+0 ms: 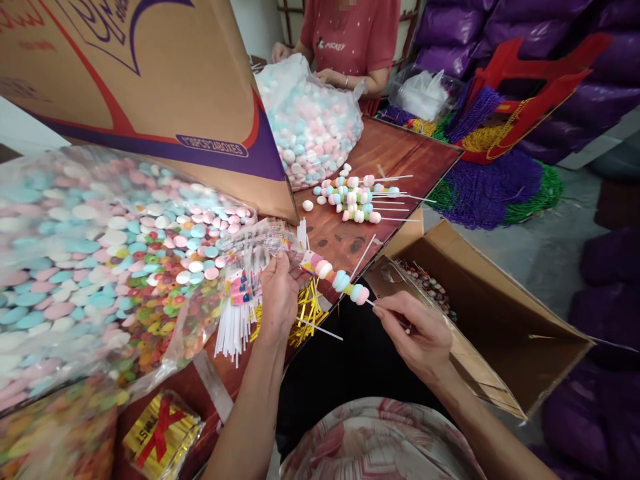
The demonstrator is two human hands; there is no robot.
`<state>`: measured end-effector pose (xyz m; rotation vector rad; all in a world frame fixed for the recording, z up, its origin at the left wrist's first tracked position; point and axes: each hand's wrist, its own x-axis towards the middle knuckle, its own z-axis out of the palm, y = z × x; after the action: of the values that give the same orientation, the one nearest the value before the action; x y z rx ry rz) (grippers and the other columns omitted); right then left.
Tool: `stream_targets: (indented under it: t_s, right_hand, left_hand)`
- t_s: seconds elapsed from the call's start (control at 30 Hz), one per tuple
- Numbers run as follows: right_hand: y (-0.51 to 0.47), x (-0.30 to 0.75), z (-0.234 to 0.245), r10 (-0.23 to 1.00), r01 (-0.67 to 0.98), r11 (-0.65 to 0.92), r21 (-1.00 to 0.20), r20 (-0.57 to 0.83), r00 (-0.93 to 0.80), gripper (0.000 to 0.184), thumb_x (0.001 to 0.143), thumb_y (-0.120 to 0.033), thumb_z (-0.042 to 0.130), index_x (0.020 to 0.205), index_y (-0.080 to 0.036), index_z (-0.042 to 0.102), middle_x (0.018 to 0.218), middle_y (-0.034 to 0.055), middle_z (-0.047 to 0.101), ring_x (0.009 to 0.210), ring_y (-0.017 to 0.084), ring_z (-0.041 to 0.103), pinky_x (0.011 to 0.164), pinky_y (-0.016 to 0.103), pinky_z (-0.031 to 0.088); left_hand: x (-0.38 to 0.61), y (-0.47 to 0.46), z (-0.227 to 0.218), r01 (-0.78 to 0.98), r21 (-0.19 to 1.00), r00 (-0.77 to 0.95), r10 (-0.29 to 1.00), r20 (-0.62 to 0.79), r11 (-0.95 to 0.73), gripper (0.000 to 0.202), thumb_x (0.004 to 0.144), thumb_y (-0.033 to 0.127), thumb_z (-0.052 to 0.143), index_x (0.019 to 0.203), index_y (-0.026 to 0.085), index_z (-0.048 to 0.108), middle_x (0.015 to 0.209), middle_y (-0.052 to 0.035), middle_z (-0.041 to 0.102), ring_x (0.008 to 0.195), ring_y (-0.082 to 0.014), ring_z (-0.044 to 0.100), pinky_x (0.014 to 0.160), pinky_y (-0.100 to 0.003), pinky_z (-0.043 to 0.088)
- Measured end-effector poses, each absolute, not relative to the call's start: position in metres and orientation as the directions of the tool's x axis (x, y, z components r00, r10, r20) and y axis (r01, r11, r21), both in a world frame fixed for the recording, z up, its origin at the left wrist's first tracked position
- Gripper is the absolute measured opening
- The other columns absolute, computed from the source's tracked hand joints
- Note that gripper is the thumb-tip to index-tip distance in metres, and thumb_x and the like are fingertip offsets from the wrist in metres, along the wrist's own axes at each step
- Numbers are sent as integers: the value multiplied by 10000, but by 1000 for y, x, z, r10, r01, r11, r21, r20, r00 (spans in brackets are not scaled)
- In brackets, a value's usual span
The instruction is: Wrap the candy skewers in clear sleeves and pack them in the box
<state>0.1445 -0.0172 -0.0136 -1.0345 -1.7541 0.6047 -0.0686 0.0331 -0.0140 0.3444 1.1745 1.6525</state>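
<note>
My right hand [417,333] pinches the white stick of a candy skewer [340,280] strung with pink, white and blue marshmallow discs. Its tip points into a clear plastic sleeve [260,250] that my left hand [277,293] grips at the table's near edge. Under my left hand lie a bundle of white sticks [235,330] and gold twist ties [310,310]. Several finished skewers [357,197] lie in a pile on the brown table [400,157] further out.
A big clear bag of pastel candy discs and coloured rings [100,267] fills the left. A large cardboard box [150,73] leans behind it. Another person in a red shirt [350,33] handles a second candy bag [310,127]. An open carton [490,313] stands at right, beads [485,190] beyond.
</note>
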Motion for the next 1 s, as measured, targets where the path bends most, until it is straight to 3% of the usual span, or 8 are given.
stream_targets:
  t_s: [0.1,0.23,0.43,0.53,0.63,0.8,0.9,1.0]
  right_hand:
    - [-15,141,-12,939,305,343,-888,337,-74,93,887,-198,648,798,-201,678,698,3,628,578,118,525,525,259,392]
    - [-13,140,-14,986,206,159,-966,146,-76,131,876,-271,668,774,-193,688,702,0,619,615,126,523,555,253,403]
    - [-12,142,-13,995,200,82,-976,69,-70,155,875,-302,666,773,-187,687,688,-11,594,609,117,491,551,242,378]
    - [-13,142,-12,991,231,128,-965,113,-79,152,886,-287,654,772,-189,677,696,-12,599,615,116,497,559,241,381]
    - [-14,141,-11,978,307,209,-929,191,-88,147,907,-249,632,775,-191,660,685,-14,585,591,108,483,539,246,357]
    - [-17,141,-13,886,441,461,-770,420,-194,98,914,-125,597,857,-187,645,693,-5,570,584,105,477,553,255,363]
    - [-16,144,-18,805,447,593,-670,508,-308,138,907,-70,583,956,-182,647,756,25,611,643,124,539,597,263,405]
    - [-15,145,-24,798,399,602,-692,510,-320,154,905,-66,594,986,-186,648,768,26,615,656,126,555,600,258,419]
  left_hand:
    - [-70,33,-14,-609,790,-362,865,-348,64,277,761,379,787,769,161,617,743,-17,679,650,-122,656,658,-252,531]
    - [-72,33,-13,-702,702,-248,884,-396,118,198,837,340,723,808,165,634,787,-45,700,705,-142,674,696,-270,554]
    - [-73,35,-10,-769,623,-204,868,-452,144,288,979,359,496,854,145,642,828,-92,719,731,-159,688,706,-288,567]
    - [-73,35,-8,-764,631,-203,877,-435,136,319,999,363,446,902,140,652,933,-129,737,816,-173,702,758,-299,567]
    - [-72,35,-9,-763,634,-204,882,-425,128,317,1000,359,448,870,146,643,880,-103,735,805,-166,701,795,-311,565]
    - [-68,33,-14,-665,742,-298,881,-368,85,271,981,360,496,879,145,624,931,-117,748,815,-175,719,763,-301,562]
    - [-66,31,-15,-605,793,-302,902,-309,69,262,936,393,576,882,141,625,956,-129,756,809,-182,728,769,-302,561]
    - [-64,29,-13,-581,808,-256,921,-294,96,264,922,397,593,877,139,629,949,-134,761,871,-221,739,815,-345,569]
